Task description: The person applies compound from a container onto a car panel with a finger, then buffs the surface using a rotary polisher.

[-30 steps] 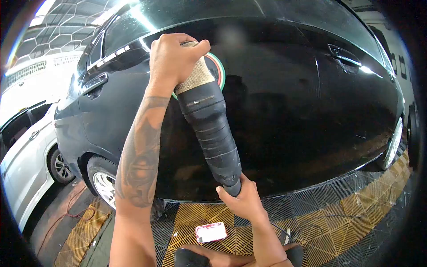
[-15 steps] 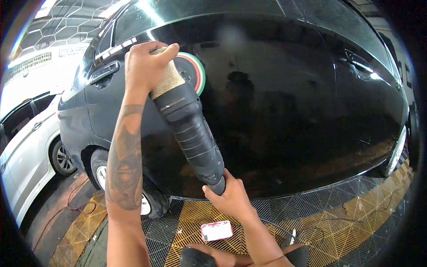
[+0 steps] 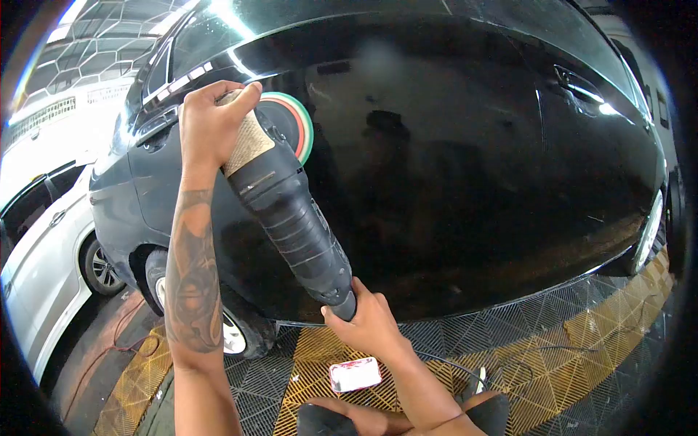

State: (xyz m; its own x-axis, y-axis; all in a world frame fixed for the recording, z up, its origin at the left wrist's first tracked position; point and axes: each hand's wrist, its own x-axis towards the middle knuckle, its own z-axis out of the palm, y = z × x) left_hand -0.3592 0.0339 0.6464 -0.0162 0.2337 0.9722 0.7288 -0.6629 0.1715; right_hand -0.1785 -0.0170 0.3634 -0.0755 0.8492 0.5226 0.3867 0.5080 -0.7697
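Observation:
A long black polisher (image 3: 294,221) slants across the side of a black car (image 3: 451,182). My left hand (image 3: 214,127) is closed over its upper head, which is wrapped in tan mesh. The round pad (image 3: 305,131), edged in green and red, lies against the car's door panel, partly hidden by the tool and my hand. Around the narrow rear end of the polisher, low in the view, my right hand (image 3: 367,320) is wrapped.
A phone-like object (image 3: 355,374) with a red-and-white face lies on the yellow and grey grid floor (image 3: 316,345). A black cable (image 3: 443,361) runs right from my right wrist. A white car (image 3: 47,254) stands at the left.
The polisher's head and pad have moved left and slightly down along the car with my left hand. The rear end and my right hand have shifted left too. Both hands keep their hold.

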